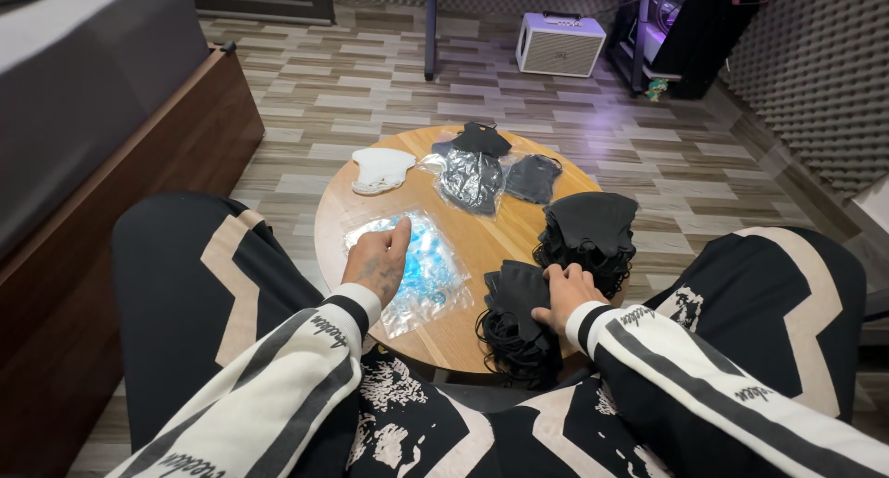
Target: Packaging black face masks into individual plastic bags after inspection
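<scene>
Black face masks fill most of the small round wooden table (482, 246) that stands between my knees, as seen from my head camera looking down. My right hand (562, 297) rests at about five o'clock on the table, fingers bent and pressed onto the top mask of a loose black stack (519, 316); I cannot tell whether the fingertips actually pinch a single mask. A second, taller pile of black masks (590, 237) sits just beside it at about three o'clock, so plenty of loose masks remain unbagged.

My left hand (378, 260) lies flat, fingers together and stretched, on a heap of clear plastic sleeves with a blue tint (421, 270) at about eight o'clock. These sleeves look empty as far as I can see.

Toward the far edge, some pieces look finished or set aside: a bagged dark mask in shiny plastic (470, 180) at twelve o'clock, another dark one (532, 177) just right of it, a loose black mask (482, 140) at the far rim, and a white mask (382, 169) at about eleven o'clock. By my judgement the work is at an early stage, with few done and many left.

The stack under my right hand runs with its long axis roughly from twelve to six o'clock, ear loops spilling toward me over the near edge.
</scene>
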